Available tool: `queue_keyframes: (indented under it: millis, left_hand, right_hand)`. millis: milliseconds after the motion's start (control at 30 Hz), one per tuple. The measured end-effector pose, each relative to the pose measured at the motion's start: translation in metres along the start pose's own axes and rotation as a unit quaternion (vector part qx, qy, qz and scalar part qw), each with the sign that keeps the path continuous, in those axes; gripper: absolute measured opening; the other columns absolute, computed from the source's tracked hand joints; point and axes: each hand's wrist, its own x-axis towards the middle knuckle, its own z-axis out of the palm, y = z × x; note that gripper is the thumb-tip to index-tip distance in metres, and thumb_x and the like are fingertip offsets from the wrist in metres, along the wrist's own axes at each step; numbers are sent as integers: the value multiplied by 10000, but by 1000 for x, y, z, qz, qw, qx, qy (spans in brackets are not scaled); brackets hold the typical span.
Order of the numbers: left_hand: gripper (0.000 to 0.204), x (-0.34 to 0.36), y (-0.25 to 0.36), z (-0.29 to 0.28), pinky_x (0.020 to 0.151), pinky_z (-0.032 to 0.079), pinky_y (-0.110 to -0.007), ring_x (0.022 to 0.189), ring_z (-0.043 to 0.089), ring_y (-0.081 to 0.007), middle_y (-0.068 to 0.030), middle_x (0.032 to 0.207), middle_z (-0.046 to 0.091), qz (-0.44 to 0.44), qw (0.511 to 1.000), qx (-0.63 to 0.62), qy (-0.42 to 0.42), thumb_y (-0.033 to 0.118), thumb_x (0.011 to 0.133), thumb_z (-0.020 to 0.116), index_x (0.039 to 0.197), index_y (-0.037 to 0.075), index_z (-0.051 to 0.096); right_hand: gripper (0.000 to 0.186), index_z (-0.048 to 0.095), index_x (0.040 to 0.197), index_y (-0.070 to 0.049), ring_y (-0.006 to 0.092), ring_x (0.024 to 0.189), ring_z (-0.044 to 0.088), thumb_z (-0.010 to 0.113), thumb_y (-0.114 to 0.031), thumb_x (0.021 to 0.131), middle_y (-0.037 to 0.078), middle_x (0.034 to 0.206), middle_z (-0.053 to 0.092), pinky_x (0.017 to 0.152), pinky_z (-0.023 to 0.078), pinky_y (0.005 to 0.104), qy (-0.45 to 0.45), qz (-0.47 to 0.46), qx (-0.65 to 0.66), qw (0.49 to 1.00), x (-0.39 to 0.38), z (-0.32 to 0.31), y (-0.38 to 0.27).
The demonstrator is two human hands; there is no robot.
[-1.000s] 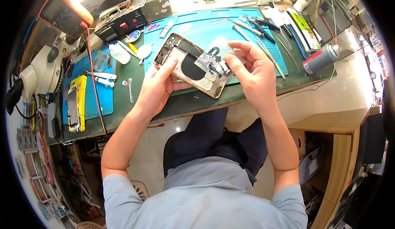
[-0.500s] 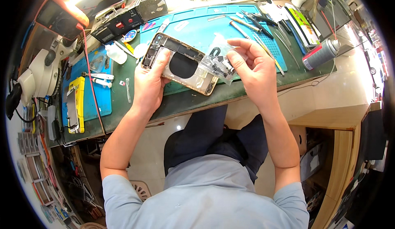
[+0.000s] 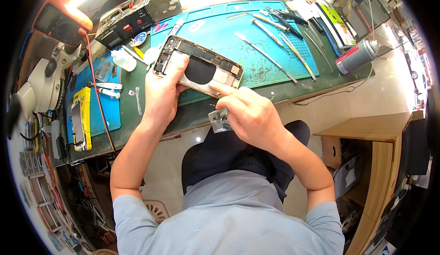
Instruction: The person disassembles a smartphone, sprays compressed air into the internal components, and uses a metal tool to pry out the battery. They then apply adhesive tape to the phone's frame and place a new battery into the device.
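Note:
A gold-edged phone housing (image 3: 200,71), opened to show its inner parts and a dark round-ended patch, is tilted above the bench. My left hand (image 3: 159,94) grips its left end, thumb over the inside. Low in my right hand (image 3: 252,114), a small clear plastic bag (image 3: 220,120) hangs past the bench's front edge, partly hidden by the curled fingers. The right index fingertip reaches the lower edge of the housing. What lies in the bag is hard to make out.
A blue work mat (image 3: 220,39) carries a thin metal pry tool (image 3: 266,57), a brush and several other tools. A spray can (image 3: 357,59) stands at the right. To the left are an orange-cased multimeter (image 3: 59,23), a white bottle (image 3: 123,60) and a yellow frame (image 3: 82,117).
My right hand has moved down and toward me with the plastic bag, turning its index finger to the housing's lower edge. The left hand keeps its hold on the housing.

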Motion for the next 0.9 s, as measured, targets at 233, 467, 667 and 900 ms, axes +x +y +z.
queue_keyframes:
  millis: [233, 467, 667, 900]
  left_hand:
    - [227, 0, 1, 1, 745, 629, -314, 897, 709, -152, -84, 1047, 706, 4, 1000, 2, 0, 141, 968, 694, 1145, 4, 656]
    - [230, 1, -1, -1, 748, 632, -316, 902, 709, -154, -77, 1042, 703, -1, 1000, 3, 3, 145, 965, 700, 1145, 10, 651]
    - [224, 1, 0, 1, 742, 632, -317, 899, 709, -153, -73, 1038, 702, 0, 1000, 1, 6, 150, 963, 704, 1134, 14, 652]
    - [237, 1, 0, 0, 760, 630, -328, 907, 708, -153, -72, 1043, 701, -3, 1000, 9, 2, 162, 968, 700, 1147, 15, 649]
  right_hand:
    - [248, 644, 963, -32, 252, 789, 615, 655, 73, 738, 92, 1327, 656, 721, 545, 341, 24, -4, -15, 1000, -4, 0, -3]
    - [184, 634, 893, -31, 237, 754, 601, 663, 60, 736, 97, 1317, 664, 678, 534, 332, -28, 16, -92, 995, -11, -5, -11]
    - [176, 659, 885, -28, 229, 752, 637, 627, 81, 750, 131, 1262, 694, 647, 534, 311, 24, 38, -2, 999, -10, -5, -6]
    - [105, 633, 883, -35, 312, 891, 694, 618, 17, 793, 153, 1271, 681, 757, 563, 375, 31, 86, 47, 995, 1, -12, -3]
